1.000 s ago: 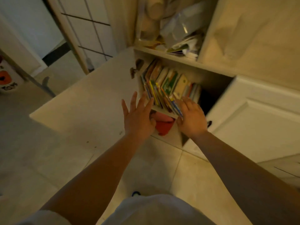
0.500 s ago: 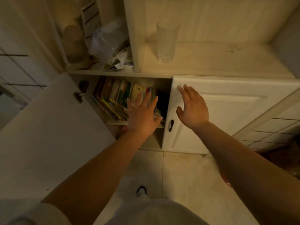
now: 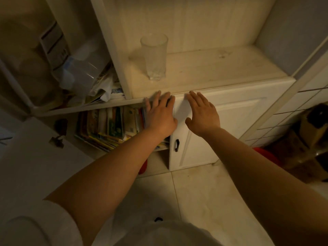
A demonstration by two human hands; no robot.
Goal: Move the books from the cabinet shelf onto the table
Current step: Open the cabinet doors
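Several thin colourful books [image 3: 110, 125] stand leaning in a row on the lower shelf of the cream cabinet [image 3: 195, 75], behind its open left door [image 3: 35, 157]. My left hand [image 3: 160, 113] hovers with straight fingers in front of the right end of the row, fingertips near the shelf edge above; it holds nothing. My right hand [image 3: 202, 112] is flat with spread fingers against the upper left part of the closed right door [image 3: 230, 125]. No table is in view.
A tall clear glass [image 3: 155, 55] stands on the cabinet's open ledge just above my hands. Plastic bags and papers [image 3: 85, 75] crowd the upper left compartment. A red object [image 3: 143, 167] sits low in the cabinet. Cardboard and dark items [image 3: 305, 139] stand at the right.
The view has swung up and right. Both hands rose; my right hand left the books and moved onto the closed door, and my left hand shifted to the row's right end.
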